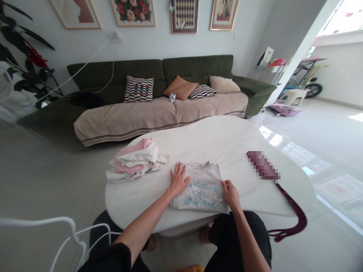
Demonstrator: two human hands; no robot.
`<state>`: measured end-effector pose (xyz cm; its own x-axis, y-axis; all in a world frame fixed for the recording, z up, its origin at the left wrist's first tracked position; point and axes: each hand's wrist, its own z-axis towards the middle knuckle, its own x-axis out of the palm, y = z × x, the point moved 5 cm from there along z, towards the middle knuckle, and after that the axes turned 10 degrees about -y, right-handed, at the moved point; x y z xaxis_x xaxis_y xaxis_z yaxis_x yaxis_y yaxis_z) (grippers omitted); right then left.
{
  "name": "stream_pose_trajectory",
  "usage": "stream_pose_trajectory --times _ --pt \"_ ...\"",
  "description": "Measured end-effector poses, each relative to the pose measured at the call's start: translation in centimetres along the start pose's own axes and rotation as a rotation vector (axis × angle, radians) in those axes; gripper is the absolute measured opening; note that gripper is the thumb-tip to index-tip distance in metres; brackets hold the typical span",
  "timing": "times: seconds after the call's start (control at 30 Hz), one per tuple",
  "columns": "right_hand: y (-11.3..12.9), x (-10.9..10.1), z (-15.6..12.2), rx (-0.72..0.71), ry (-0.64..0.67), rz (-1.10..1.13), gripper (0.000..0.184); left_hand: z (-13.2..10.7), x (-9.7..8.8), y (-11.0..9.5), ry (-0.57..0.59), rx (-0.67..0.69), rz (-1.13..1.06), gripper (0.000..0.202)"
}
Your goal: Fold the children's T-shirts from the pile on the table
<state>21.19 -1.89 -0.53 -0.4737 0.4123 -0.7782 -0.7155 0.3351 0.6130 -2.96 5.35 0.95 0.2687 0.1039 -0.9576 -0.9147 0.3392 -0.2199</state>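
Observation:
A folded light grey top [202, 185] with blue lettering and a bow lies on the white oval table [232, 143] just in front of me. My left hand [178, 179] rests flat on the top's left edge, fingers spread. At the lower right corner of the top, my right hand [230, 193] has its fingers curled on the fabric. A loose pile of pink and white clothes [136, 161] sits on the table to the left of the top.
A blurred purple object [262, 165] lies on the table's right side, with a dark red cord [295, 215] trailing off the edge. A green sofa [159, 94] with cushions stands behind. White wire frames [65, 230] are at lower left.

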Motion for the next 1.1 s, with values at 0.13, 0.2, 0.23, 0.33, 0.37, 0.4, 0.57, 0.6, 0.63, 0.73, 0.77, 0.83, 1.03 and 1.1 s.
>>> stream_pose_trajectory --times 0.13,0.2,0.23,0.33,0.37,0.4,0.57,0.6,0.63,0.73,0.77,0.83,1.03,1.1 --pt "-0.1 -0.1 -0.5 0.005 -0.022 -0.036 0.030 -0.1 0.0 0.1 0.000 -0.007 -0.004 0.059" --pt "-0.1 -0.1 -0.7 0.010 -0.034 -0.059 0.029 -0.2 0.2 0.2 0.008 -0.012 -0.003 0.059" --pt "-0.2 -0.1 -0.8 0.013 -0.041 -0.070 0.028 -0.3 0.3 0.2 0.011 -0.016 0.000 0.059" --pt "0.0 -0.2 -1.1 0.018 -0.060 -0.099 0.028 -0.4 0.5 0.3 0.006 -0.032 0.018 0.059" --pt "0.3 -0.3 -1.2 0.018 -0.067 -0.109 0.028 -0.5 0.5 0.4 0.005 -0.037 0.026 0.059" --pt "0.6 -0.4 -1.3 0.019 -0.076 -0.119 0.029 -0.5 0.5 0.3 0.004 -0.041 0.033 0.059" --pt "4.6 -1.5 -2.0 -0.105 -0.283 -0.282 0.037 -0.2 -0.6 -0.5 -0.010 -0.012 0.049 0.063" --pt "5.8 -1.3 -2.3 -0.187 -0.303 -0.316 0.039 -0.2 -0.9 -0.8 -0.028 0.015 0.049 0.064" --pt "6.8 -0.8 -2.5 -0.277 -0.294 -0.342 0.041 -0.2 -1.2 -1.2 -0.051 0.048 0.046 0.065" --pt "7.9 1.6 -3.2 -0.428 -0.175 -0.403 0.052 -0.5 -1.3 -1.8 -0.081 0.111 0.029 0.067" --pt "7.7 2.3 -3.4 -0.426 -0.137 -0.422 0.058 -0.7 -1.0 -1.8 -0.067 0.103 0.021 0.068" --pt "6.8 3.4 -3.5 -0.391 -0.085 -0.449 0.067 -1.0 -0.3 -1.5 -0.030 0.069 -0.003 0.070" --pt "5.6 3.8 -3.2 -0.359 -0.007 -0.474 0.069 -0.9 -0.6 -0.8 0.063 0.053 -0.141 0.072" --pt "6.1 3.2 -3.2 -0.358 0.013 -0.475 0.067 -1.2 -1.6 -0.2 0.070 0.045 -0.200 0.070"
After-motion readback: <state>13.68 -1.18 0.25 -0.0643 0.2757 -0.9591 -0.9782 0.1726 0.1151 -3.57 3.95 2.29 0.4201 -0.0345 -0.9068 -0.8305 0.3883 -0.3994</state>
